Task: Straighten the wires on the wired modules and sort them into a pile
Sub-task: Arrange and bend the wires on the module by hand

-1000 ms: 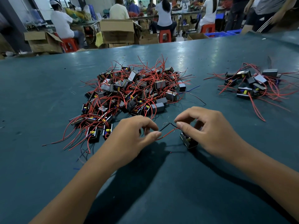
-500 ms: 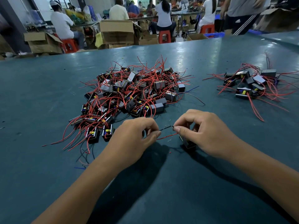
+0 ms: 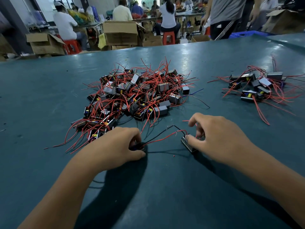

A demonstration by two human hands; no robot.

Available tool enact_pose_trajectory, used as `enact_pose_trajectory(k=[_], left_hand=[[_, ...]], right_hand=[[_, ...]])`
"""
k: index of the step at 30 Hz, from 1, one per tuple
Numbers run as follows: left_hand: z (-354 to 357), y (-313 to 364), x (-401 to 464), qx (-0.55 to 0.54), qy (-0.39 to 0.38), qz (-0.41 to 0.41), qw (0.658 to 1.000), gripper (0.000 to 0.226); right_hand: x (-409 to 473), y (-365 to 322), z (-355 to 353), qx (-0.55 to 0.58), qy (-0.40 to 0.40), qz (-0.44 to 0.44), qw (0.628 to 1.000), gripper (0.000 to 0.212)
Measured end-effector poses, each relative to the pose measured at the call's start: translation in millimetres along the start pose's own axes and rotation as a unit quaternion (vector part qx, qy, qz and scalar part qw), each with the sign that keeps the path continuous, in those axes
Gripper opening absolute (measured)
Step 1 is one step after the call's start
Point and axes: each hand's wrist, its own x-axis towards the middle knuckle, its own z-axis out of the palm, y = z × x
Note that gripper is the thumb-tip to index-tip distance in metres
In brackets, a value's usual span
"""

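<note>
The left hand [image 3: 115, 144] lies low on the desk [image 3: 49, 96] with its fingers curled over a small dark module [image 3: 137, 147], of which only an edge shows between finger and thumb; a black wire [image 3: 158, 133] and a red wire [image 3: 162, 138] run out of that grip to the right. The right hand [image 3: 219, 138] presses its thumb on the top of a second module [image 3: 187, 143], a dark block with a pale side, tilted on the desk; its forefinger is bent and raised above, the other fingers curl behind, with a red wire end showing among them; whether they pinch that wire I cannot tell. The two wires from the left meet the right-hand module near its top corner, so the hands are joined by them.

Beyond the left hand sits the big tangled heap [image 3: 137, 96] of modules, red wires sticking out every way, its near edge just beside the knuckles; a smaller pile [image 3: 254, 86] lies well apart at the far right of the desk. A tiny red scrap [image 3: 174, 156] rests between the hands.

Past the desk stand open cardboard boxes [image 3: 121, 33], red stools [image 3: 168, 38] and seated workers [image 3: 168, 15]; a standing person [image 3: 224, 15] wears dark shorts with white stripes and a small white logo too blurred to read; no print on the modules is legible.
</note>
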Motion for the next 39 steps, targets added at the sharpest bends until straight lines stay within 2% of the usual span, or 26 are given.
enact_pose_trajectory(k=[4, 7, 9, 12, 14, 16, 19, 22, 25, 26, 28, 31, 36, 39], left_hand=[[2, 5, 3, -0.081, 0.041, -0.005, 0.996, 0.020], [5, 13, 4, -0.191, 0.073, -0.006, 0.979, 0.021], [8, 21, 5, -0.296, 0.076, -0.022, 0.952, 0.020], [13, 34, 6, -0.449, 0.076, -0.035, 0.889, 0.012], [17, 44, 6, -0.506, 0.073, -0.027, 0.859, 0.006], [23, 52, 7, -0.527, 0.069, -0.019, 0.847, 0.007], [31, 60, 8, -0.513, 0.041, -0.011, 0.857, 0.018], [31, 59, 8, -0.418, 0.030, 0.002, 0.908, 0.013], [22, 52, 4, -0.340, 0.014, 0.012, 0.940, 0.006], [18, 49, 1, -0.307, 0.003, 0.020, 0.952, 0.008], [13, 44, -5, -0.222, -0.028, 0.042, 0.974, 0.030], [14, 47, -10, -0.173, -0.085, 0.066, 0.979, 0.052], [19, 51, -7, -0.172, -0.050, 0.080, 0.981, 0.030], [20, 48, -4, -0.263, -0.033, 0.045, 0.963, 0.022]], right_hand=[[0, -2, 2, -0.040, -0.008, 0.005, 0.999, 0.048], [0, -3, 5, -0.029, 0.000, -0.003, 1.000, 0.038], [0, -3, 6, 0.072, 0.019, 0.007, 0.997, 0.028], [3, -4, 5, 0.276, 0.027, 0.053, 0.959, 0.024], [3, -6, 8, 0.338, 0.016, 0.060, 0.939, 0.021], [2, -10, 12, 0.355, 0.007, 0.050, 0.933, 0.014], [-2, -12, 19, 0.316, 0.002, 0.026, 0.949, 0.014], [-1, -9, 20, 0.259, 0.007, 0.020, 0.966, 0.015], [0, -5, 18, 0.248, 0.003, 0.020, 0.969, 0.015], [0, -4, 18, 0.242, 0.002, 0.017, 0.970, 0.016], [-1, -4, 18, 0.239, 0.003, 0.012, 0.971, 0.015], [-1, -4, 19, 0.237, -0.001, 0.010, 0.972, 0.012], [-1, -5, 16, 0.240, -0.003, 0.013, 0.971, 0.011], [-1, -6, 13, 0.249, 0.002, 0.016, 0.968, 0.013]])
